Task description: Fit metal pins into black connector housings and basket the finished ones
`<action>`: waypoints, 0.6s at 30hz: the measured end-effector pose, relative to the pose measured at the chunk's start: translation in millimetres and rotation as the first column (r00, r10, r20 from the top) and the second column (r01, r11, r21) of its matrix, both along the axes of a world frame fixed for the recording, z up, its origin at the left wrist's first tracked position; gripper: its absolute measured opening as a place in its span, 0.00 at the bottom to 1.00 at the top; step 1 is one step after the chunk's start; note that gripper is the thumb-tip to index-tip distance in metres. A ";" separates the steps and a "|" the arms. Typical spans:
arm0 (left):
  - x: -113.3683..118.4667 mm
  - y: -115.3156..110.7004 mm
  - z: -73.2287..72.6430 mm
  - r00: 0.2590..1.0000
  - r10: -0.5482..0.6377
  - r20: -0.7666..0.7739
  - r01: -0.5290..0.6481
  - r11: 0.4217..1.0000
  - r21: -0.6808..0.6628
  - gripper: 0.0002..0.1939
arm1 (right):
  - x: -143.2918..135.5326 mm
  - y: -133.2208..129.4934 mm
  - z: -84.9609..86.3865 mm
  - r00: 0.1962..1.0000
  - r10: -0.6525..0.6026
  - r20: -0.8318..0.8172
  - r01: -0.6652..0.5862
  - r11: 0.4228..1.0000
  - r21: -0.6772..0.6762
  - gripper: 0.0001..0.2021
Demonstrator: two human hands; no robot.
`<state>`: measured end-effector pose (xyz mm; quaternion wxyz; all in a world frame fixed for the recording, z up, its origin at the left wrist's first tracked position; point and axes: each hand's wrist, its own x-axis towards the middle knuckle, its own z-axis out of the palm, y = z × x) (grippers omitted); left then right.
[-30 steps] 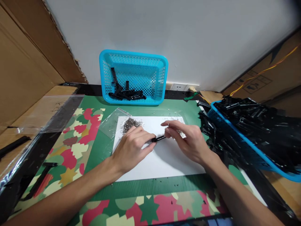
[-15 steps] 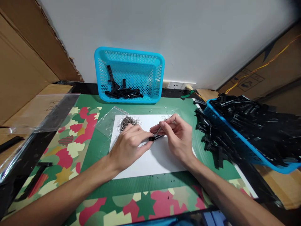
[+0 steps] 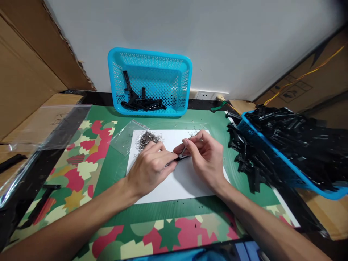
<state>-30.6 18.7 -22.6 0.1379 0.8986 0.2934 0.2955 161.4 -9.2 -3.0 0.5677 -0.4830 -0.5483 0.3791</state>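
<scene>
Over the white paper (image 3: 163,192), my left hand (image 3: 152,165) pinches a small black plastic part (image 3: 182,158) between thumb and fingers. My right hand (image 3: 206,154) is closed on a thin metal tool, like tweezers (image 3: 183,150), whose tip meets the black part. Part of the black piece is hidden by my fingers. Just beyond my left hand lies a heap of tiny metal pieces (image 3: 148,139), perhaps small springs or pins. More tiny pieces (image 3: 193,133) are scattered behind my right hand.
A blue basket (image 3: 150,54) holding several black parts leans against the wall. On the right, another blue basket (image 3: 288,166) is heaped with black parts, and loose black parts (image 3: 248,166) lie beside it. A clear plastic bag (image 3: 126,136) lies left of the paper, a black part (image 3: 40,206) farther left.
The view has shifted slightly. Both hands stay in nearly the same place, and the metal tool now stands steeper against the black part.
</scene>
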 end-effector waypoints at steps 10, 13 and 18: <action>1.6 -0.9 -0.3 1.000 -0.009 0.022 0.008 1.000 0.029 0.08 | -2.0 -5.6 -3.0 0.997 -0.046 0.054 0.044 0.998 0.034 0.13; 2.2 -0.8 -1.0 0.999 -0.009 0.040 0.007 0.999 0.054 0.07 | -2.9 -5.6 -2.5 0.996 -0.057 0.064 0.055 0.998 0.035 0.14; 3.0 0.0 -1.6 0.997 -0.012 0.081 0.008 0.999 0.053 0.05 | -3.4 -6.2 -4.2 0.994 -0.061 0.088 0.057 0.997 0.051 0.14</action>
